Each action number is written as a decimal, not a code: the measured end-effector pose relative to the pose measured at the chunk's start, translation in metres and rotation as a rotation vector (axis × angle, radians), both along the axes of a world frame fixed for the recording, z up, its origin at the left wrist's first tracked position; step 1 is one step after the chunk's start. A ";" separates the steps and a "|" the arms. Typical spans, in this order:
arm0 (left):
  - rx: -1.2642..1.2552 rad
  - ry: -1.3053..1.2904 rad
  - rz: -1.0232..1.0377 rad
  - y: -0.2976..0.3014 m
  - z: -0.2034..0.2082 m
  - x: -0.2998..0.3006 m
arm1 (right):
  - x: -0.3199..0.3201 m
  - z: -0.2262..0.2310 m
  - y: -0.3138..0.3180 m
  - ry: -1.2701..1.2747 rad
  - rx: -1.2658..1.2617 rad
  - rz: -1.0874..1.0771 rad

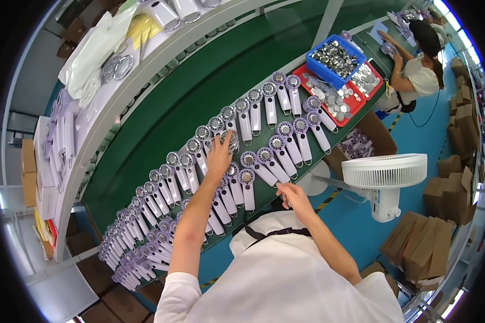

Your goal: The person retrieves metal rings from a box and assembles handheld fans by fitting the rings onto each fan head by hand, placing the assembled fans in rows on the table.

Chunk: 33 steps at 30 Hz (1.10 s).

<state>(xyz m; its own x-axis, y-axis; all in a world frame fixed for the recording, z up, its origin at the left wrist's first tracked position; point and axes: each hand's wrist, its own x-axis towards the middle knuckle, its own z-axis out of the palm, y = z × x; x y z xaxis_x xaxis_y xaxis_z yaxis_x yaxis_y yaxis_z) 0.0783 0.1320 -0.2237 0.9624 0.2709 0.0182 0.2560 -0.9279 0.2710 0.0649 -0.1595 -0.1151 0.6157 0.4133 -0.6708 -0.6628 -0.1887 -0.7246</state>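
Note:
Rows of pale purple handheld fans (255, 110) with round silver-centred heads and wire loops at their handle ends lie along the green conveyor belt. Over the far row, my left hand (217, 159) reaches out with its fingers curled round shiny round silver covers (231, 142), which partly hide the fan heads below. How many covers it grips cannot be told. My right hand (296, 199) is closed in a pinch at the belt's near edge, beside the handle end of a near-row fan (274, 167). Whatever sits in its fingertips is too small to make out.
A blue bin (311, 58) of round metal parts rests on red trays (350, 119) with flat silver pieces. A white fan (385, 172) stands at right before cardboard boxes (420, 247). Another person (417, 75) works at far right. A curved white shelf (100, 116) borders the belt's far side.

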 end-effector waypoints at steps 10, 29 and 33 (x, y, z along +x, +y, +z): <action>-0.009 -0.174 0.021 -0.005 -0.008 0.010 | -0.032 0.006 -0.031 0.021 -0.015 -0.185; -0.003 -0.277 0.120 -0.003 0.025 0.017 | 0.006 -0.021 -0.036 0.081 0.076 -0.167; -0.217 -0.375 -0.041 -0.046 0.033 0.100 | 0.017 -0.024 -0.039 0.097 0.095 -0.125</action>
<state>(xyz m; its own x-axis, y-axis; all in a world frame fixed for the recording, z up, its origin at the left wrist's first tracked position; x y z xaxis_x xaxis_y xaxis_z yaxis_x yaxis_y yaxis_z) 0.1780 0.0856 -0.1905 0.9099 0.2690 0.3157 0.0671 -0.8465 0.5281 0.0822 -0.1981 -0.1394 0.6008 0.4020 -0.6910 -0.7441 -0.0346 -0.6671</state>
